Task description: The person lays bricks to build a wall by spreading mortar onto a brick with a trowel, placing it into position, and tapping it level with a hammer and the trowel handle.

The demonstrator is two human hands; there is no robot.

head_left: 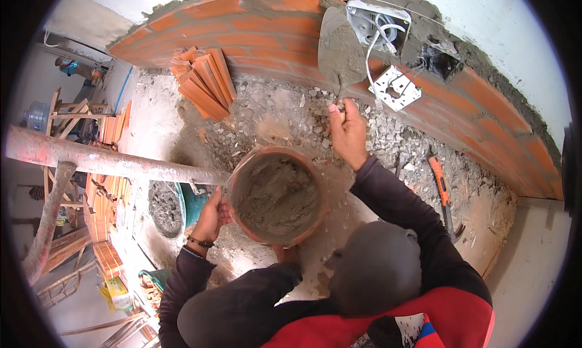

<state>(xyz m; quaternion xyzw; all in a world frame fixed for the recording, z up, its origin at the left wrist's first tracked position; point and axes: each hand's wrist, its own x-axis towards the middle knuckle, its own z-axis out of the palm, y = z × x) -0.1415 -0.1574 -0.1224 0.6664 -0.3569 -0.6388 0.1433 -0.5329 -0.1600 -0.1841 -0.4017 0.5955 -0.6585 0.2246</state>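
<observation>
My right hand [350, 133] is closed round the handle of a trowel [341, 45]. The trowel's mortar-coated blade stands up against the low brick wall [273, 42], just left of a white electrical box [379, 26] with loose cables. A white square socket plate [395, 87] hangs from a cable below it. In front of me is a round bucket [322, 205] with grey mortar [279, 193] inside. My left hand [209, 217] is at the bucket's left side, its fingers extended along it and apparently touching; it grips nothing I can make out.
Thin bricks [206, 81] are stacked by the wall; rubble [291, 105] lies along its foot. An orange-handled hammer [441, 181] lies to the right. A mortar-splashed metal pole [121, 160] crosses the left side above a green tub [193, 202] of mortar. Another person [70, 67] is far left.
</observation>
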